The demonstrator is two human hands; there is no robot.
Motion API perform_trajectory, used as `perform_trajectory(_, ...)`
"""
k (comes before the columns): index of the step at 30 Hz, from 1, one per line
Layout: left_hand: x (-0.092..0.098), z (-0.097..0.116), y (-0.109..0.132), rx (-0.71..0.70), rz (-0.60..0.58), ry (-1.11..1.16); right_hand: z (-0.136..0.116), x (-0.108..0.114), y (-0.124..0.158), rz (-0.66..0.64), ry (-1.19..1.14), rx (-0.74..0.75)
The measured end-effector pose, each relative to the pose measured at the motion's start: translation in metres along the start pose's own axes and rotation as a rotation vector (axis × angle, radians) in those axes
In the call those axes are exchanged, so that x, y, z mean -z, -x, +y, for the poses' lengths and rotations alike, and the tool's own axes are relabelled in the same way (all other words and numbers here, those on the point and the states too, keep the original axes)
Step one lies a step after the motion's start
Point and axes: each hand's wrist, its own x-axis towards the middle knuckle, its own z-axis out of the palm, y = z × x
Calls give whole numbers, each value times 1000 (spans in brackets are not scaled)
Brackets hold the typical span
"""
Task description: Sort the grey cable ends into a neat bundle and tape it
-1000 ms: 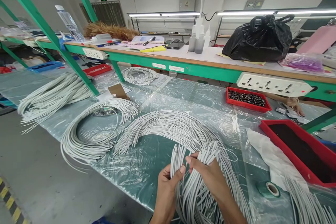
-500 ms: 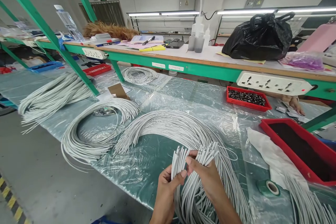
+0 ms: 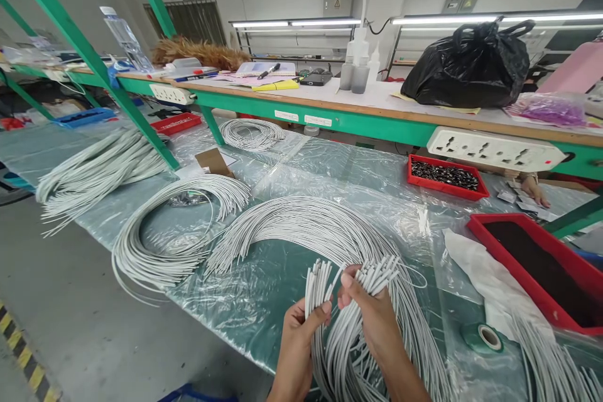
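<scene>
Bench: a long green worktop under crinkled clear plastic sheeting (image 3: 254, 308); it spreads beneath and beyond both hands
Shelf: a raised, green-painted ledge with a wood edge (image 3: 358, 122); well beyond the hands
Cable arc: a broad sweep of thin, pale grey-white insulated cables (image 3: 320, 220); it curves beyond the hands and down past the right one
Coil: a loose ring of similar pale cables (image 3: 136, 251); left of the left hand, well apart from it
Tray: a long red plastic tray with dark contents (image 3: 513, 269); right of the right hand
Right hand: the person's bare right hand (image 3: 372, 314); curled around its bunch, thumb and fingertips drawn close together on the side facing the left hand
Left hand: the person's bare left hand (image 3: 301, 330); wrapped round its bunch, thumb pressed across the front
Right bunch: many cable ends, fanned and tilted (image 3: 377, 275); in the right hand
Left bunch: fewer cable ends, nearly upright (image 3: 316, 286); in the left hand, tips clear above the thumb
Handling: each cable probably light, springy and smooth enough to slide; the mass likely heavier and prone to splaying; best gripped just below the tips
Tape: a green roll with a pale core (image 3: 480, 338); right of the right hand
Single strand: one cable leaning between the hands (image 3: 336, 279); whether the right fingertips pinch it, one cannot tell
</scene>
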Motion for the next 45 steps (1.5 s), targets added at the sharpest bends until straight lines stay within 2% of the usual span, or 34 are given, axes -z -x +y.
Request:
perform_trajectory(4,2,-1,0,-2,-32,-1,4,-2,0,-6,10,-21)
perform_trajectory(9,5,0,1,46,47,40,2,5,-2,132,79,-47)
perform_trajectory(14,4,-5,0,-27,46,77,-9,9,-3,-120,154,-77)
perform_trajectory(19,-3,-5,4,-44,9,99,-18,3,-1,-229,156,-149)
perform_trajectory(23,-8,1,6,-65,33,69,-18,1,1,-127,290,-182)
perform_trajectory(26,-8,2,6,-61,51,71,-14,3,1,-77,365,-149)
perform_trajectory(32,0,-2,1,-31,50,114,-3,7,2,-1,245,-93)
perform_trajectory(38,9,-6,-2,-40,39,102,8,25,1,312,313,-50)
perform_trajectory(41,7,-7,-2,-42,22,76,10,24,0,282,236,-11)
perform_trajectory(45,0,-6,-3,-45,-7,11,10,16,1,211,57,-70)
